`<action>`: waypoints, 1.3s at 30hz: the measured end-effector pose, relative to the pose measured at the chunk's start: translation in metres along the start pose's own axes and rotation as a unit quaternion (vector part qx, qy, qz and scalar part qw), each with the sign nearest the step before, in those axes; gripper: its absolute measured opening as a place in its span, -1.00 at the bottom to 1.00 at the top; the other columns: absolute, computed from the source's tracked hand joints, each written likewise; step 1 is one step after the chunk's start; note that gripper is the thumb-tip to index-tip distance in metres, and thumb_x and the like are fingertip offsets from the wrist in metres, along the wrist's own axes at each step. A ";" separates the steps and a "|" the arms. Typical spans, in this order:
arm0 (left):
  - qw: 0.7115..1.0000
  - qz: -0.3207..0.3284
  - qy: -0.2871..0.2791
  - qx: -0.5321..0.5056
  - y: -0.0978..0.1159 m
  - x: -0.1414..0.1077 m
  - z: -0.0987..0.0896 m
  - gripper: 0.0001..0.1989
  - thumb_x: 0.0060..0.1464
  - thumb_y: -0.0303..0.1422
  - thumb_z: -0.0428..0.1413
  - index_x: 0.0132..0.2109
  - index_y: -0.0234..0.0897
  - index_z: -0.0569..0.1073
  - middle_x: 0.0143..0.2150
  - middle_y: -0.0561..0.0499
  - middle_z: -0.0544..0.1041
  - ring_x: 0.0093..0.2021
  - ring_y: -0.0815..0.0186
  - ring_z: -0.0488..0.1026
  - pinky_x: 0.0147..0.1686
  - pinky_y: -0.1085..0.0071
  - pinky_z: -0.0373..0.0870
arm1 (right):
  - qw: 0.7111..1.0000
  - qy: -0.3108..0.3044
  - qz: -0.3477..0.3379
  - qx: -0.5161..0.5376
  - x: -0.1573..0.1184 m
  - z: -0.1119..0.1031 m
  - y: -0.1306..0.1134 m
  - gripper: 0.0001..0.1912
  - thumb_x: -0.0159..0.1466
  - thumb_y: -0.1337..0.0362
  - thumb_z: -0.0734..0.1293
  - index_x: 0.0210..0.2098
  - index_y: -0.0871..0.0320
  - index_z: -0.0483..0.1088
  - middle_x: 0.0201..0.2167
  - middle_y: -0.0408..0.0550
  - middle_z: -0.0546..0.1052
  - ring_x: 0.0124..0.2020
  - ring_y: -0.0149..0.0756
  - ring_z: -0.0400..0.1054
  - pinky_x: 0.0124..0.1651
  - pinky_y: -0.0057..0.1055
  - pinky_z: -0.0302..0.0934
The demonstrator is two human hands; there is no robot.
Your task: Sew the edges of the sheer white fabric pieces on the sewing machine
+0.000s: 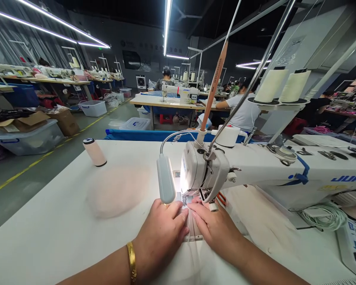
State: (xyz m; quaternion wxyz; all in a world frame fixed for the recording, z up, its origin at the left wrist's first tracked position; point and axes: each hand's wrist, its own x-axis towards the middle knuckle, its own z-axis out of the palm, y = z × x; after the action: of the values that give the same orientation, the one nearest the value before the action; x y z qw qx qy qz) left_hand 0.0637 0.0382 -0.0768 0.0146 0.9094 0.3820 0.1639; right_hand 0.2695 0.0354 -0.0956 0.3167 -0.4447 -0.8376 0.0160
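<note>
My left hand (163, 225) and my right hand (218, 225) lie close together at the needle area of a white sewing machine (207, 170). Between them a thin, pale, sheer fabric strip (192, 233) runs toward me from the lit presser foot (184, 200). The fingers of both hands are bent and pressed onto this strip, one hand on each side. Some fingertips are hidden behind the machine head and the knuckles. A grey lamp (166, 180) on a bent neck hangs just above my left hand.
On the white table (56, 221) lie a sheer pale fabric piece (118, 192) and a pink thread cone (95, 152) at left. Beige fabric (261, 217) and a pale green cord coil (323, 215) lie right. An orange pencil (215, 87) stands on the machine. People sit at machines behind.
</note>
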 end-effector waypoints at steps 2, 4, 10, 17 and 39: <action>1.000 -0.005 -0.013 -0.003 0.000 0.001 -0.001 -0.90 0.23 -0.49 0.10 -0.15 -0.26 0.50 -0.16 -0.06 0.54 -0.25 0.08 0.44 -0.27 0.10 0.38 | 1.000 -0.004 0.004 -0.003 0.000 0.001 0.000 -0.68 0.37 0.49 0.21 -0.09 0.12 0.57 -0.13 0.09 0.58 -0.11 -0.03 0.44 -0.08 -0.16 0.43; 0.999 -0.013 -0.034 -0.009 0.001 0.001 -0.003 -0.90 0.25 -0.48 0.11 -0.13 -0.26 0.51 -0.13 -0.07 0.55 -0.22 0.07 0.45 -0.24 0.08 0.39 | 1.000 -0.012 0.007 -0.005 -0.001 0.002 0.000 -0.66 0.38 0.49 0.20 -0.08 0.10 0.57 -0.13 0.09 0.58 -0.12 -0.04 0.45 -0.11 -0.17 0.43; 0.987 -0.031 -0.144 -0.063 0.003 -0.003 -0.032 -0.60 0.15 -0.12 0.34 0.03 -0.20 0.53 0.06 -0.10 0.52 0.01 -0.03 0.43 0.04 -0.07 0.35 | 0.999 -0.047 -0.015 0.002 -0.004 -0.012 0.000 -0.70 0.41 0.50 0.20 -0.09 0.12 0.53 0.01 0.11 0.58 -0.03 0.02 0.44 -0.11 -0.15 0.39; 0.973 0.009 -0.215 -0.082 0.010 -0.010 -0.044 -0.61 -0.03 -0.29 0.39 -0.05 -0.21 0.51 0.07 -0.10 0.53 0.06 -0.04 0.44 0.09 -0.05 0.35 | 0.964 -0.246 -0.022 0.102 -0.004 -0.050 -0.012 -0.59 0.26 0.07 0.57 0.01 0.03 0.46 0.04 -0.08 0.55 0.01 -0.06 0.40 0.05 -0.19 0.34; 0.948 -0.163 -0.045 -0.268 -0.015 0.024 -0.002 -0.88 0.03 -0.48 0.04 -0.44 -0.23 0.41 -0.42 0.08 0.47 -0.40 0.29 0.43 -0.42 0.43 0.26 | 0.974 0.084 0.071 0.197 -0.001 -0.011 -0.008 -0.75 0.51 0.28 0.17 -0.17 0.06 0.48 -0.31 -0.12 0.59 -0.27 -0.25 0.50 -0.18 -0.36 0.39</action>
State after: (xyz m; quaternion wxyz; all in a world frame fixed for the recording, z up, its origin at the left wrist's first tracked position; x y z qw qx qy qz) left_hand 0.0678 0.0655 -0.0700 0.3013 0.8035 0.4664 0.2148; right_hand 0.2700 0.0273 -0.0854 0.4656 -0.4312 -0.7549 0.1655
